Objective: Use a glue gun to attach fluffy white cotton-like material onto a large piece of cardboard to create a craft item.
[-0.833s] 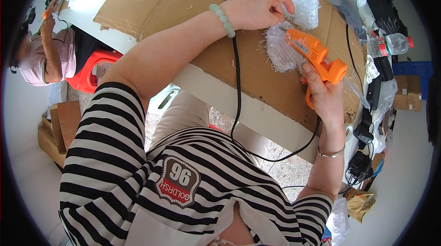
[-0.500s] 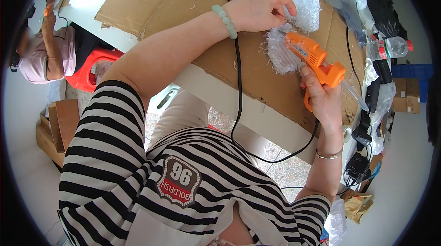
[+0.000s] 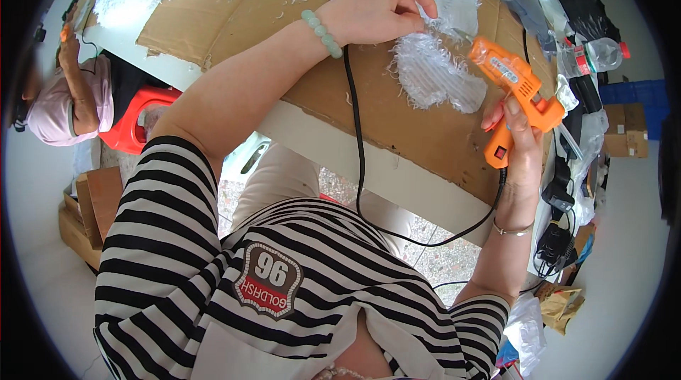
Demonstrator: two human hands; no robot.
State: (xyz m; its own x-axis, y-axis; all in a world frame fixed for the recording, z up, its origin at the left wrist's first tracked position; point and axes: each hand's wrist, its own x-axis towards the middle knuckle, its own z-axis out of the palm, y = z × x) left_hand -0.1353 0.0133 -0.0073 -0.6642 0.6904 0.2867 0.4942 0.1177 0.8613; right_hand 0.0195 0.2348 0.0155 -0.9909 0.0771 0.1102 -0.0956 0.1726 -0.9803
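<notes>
Head view: over the last half second the right hand, wrapped round the orange glue gun, pulled it rightward off the white fringed piece, upper centre-right of frame on the cardboard. That uncovers the piece's right end, so gluing looks paused; left hand is curled at its upper edge, can't tell if pinching.
</notes>
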